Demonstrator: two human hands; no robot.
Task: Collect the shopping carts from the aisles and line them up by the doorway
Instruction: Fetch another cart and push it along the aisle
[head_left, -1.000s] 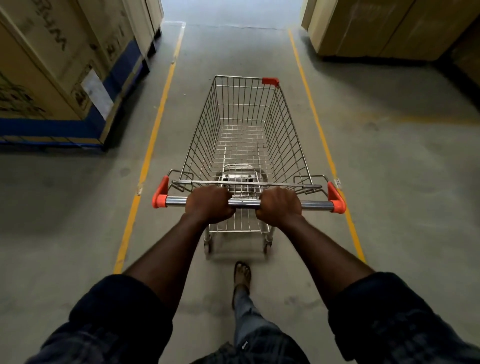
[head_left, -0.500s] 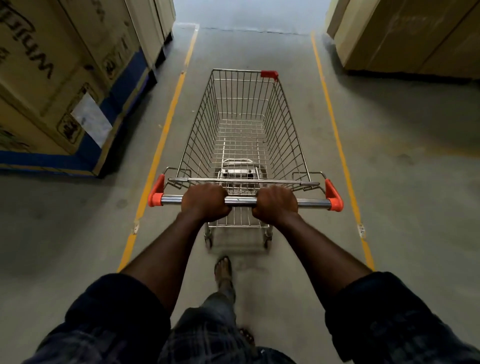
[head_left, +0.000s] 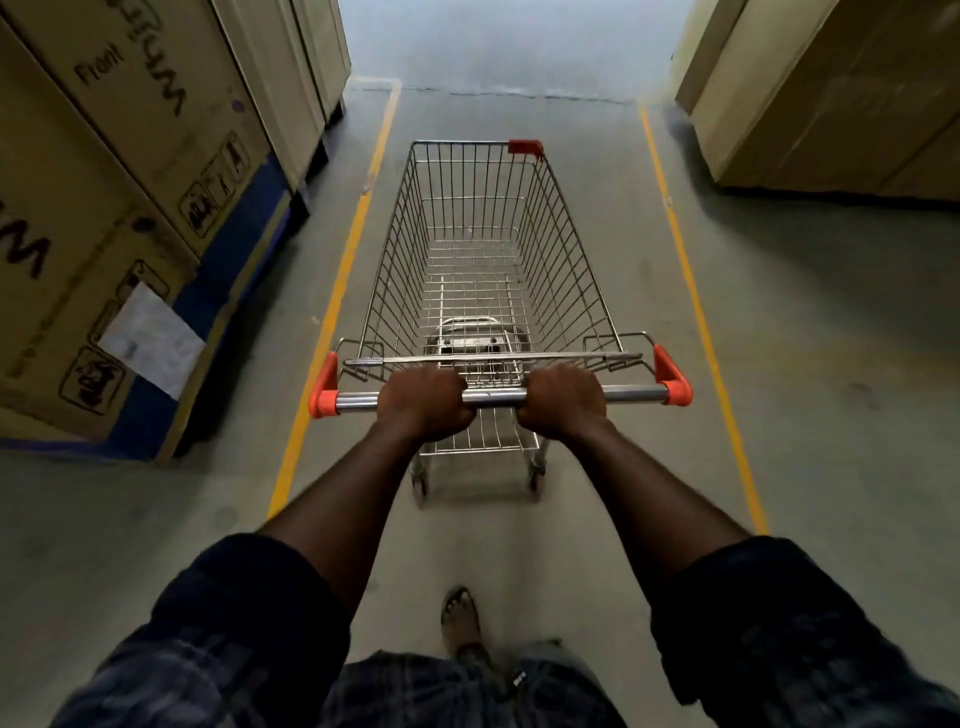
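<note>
An empty wire shopping cart (head_left: 483, 249) with orange handle caps stands straight ahead of me between two yellow floor lines. Its metal handle bar (head_left: 493, 397) runs across the middle of the view. My left hand (head_left: 423, 402) is wrapped around the bar left of centre. My right hand (head_left: 563, 400) grips the bar right of centre. Both arms are stretched out. One sandalled foot (head_left: 460, 621) shows below the cart.
Tall cardboard boxes (head_left: 130, 182) on a blue pallet base line the left side, close to the left yellow line (head_left: 332, 317). More large boxes (head_left: 831, 93) stand at the right rear. The concrete aisle opens into a lighter floor area (head_left: 509, 47) ahead.
The cart and I have rolled forward along the aisle. The boxes on the left have come closer and slid past. Both hands keep the same grip on the bar.
</note>
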